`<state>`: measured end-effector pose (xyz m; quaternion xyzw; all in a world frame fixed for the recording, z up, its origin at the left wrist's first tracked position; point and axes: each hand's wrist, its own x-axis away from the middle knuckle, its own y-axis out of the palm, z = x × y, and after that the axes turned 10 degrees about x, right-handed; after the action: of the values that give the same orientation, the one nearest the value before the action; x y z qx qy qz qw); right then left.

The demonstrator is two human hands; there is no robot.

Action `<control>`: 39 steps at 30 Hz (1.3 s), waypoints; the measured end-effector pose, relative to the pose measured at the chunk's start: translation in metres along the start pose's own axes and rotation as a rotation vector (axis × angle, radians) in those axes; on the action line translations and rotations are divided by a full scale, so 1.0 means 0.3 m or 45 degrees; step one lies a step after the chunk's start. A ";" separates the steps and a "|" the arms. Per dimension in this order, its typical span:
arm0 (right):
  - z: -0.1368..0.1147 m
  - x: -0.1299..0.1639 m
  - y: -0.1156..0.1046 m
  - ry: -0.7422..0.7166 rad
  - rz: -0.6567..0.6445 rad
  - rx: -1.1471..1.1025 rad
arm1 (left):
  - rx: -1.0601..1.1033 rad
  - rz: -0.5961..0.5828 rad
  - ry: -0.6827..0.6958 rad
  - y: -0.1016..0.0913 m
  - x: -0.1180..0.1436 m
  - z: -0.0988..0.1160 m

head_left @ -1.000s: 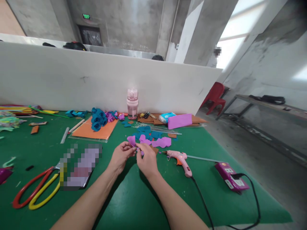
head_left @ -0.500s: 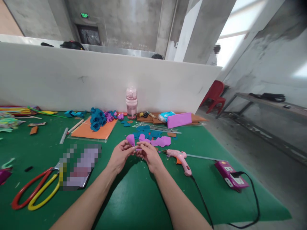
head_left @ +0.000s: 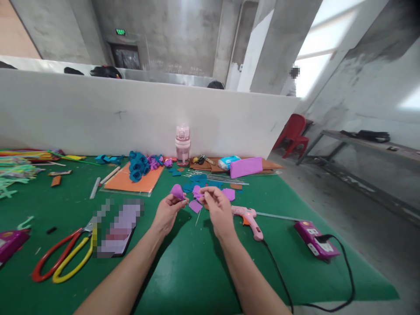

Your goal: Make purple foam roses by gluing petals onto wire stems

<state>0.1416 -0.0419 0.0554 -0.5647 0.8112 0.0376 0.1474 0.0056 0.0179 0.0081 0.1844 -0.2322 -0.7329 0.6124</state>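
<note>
My left hand (head_left: 168, 214) pinches a curled purple paper petal (head_left: 177, 191) between thumb and fingers. To its right, my right hand (head_left: 219, 210) is raised above the table with thumb and fingertips drawn together. What they hold, if anything, is too small to make out. Between the hands lies a flat purple petal (head_left: 196, 206), with a thin pale wire (head_left: 198, 218) just below it. More purple pieces (head_left: 229, 194) and blue scraps (head_left: 198, 178) are scattered beyond. A pink glue gun (head_left: 252, 221) lies beside my right hand, its nozzle hidden behind that hand.
Red-and-yellow-handled scissors (head_left: 64, 256) and a phone (head_left: 120, 229) lie at left. Blue paper roses (head_left: 138, 166) rest on an orange sheet (head_left: 131, 184). A pink bottle (head_left: 183, 146) stands by the white partition (head_left: 147, 113). A purple power strip (head_left: 316, 239) with a black cable sits right.
My hands were together at the purple petal and are now apart; the right has moved right. The petal stays in my left hand. The view has shifted slightly.
</note>
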 end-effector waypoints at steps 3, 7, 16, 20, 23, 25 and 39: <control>-0.062 0.004 -0.139 -0.107 0.081 0.268 | 0.009 0.003 -0.001 0.008 -0.001 0.001; -0.016 0.033 -0.383 -0.034 0.181 0.885 | -0.017 -0.006 -0.011 0.019 -0.003 0.003; 0.189 0.121 -0.535 0.526 -0.145 1.489 | -0.101 -0.081 -0.035 0.026 0.010 -0.009; 0.218 0.096 -0.519 0.529 -0.140 1.557 | -0.087 -0.099 -0.025 0.015 0.014 -0.015; 0.218 0.100 -0.528 0.553 -0.052 1.185 | -0.063 -0.108 -0.039 0.010 0.019 -0.017; 0.195 0.114 -0.527 0.556 0.056 0.721 | -0.029 -0.111 -0.054 0.010 0.021 -0.017; -0.026 0.166 -0.299 0.410 -0.334 -0.223 | 0.056 -0.174 -0.080 0.008 0.030 -0.026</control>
<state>0.2074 -0.1210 0.0583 -0.6748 0.7374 -0.0022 -0.0302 0.0102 0.0079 0.0032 0.1902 -0.2544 -0.7730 0.5492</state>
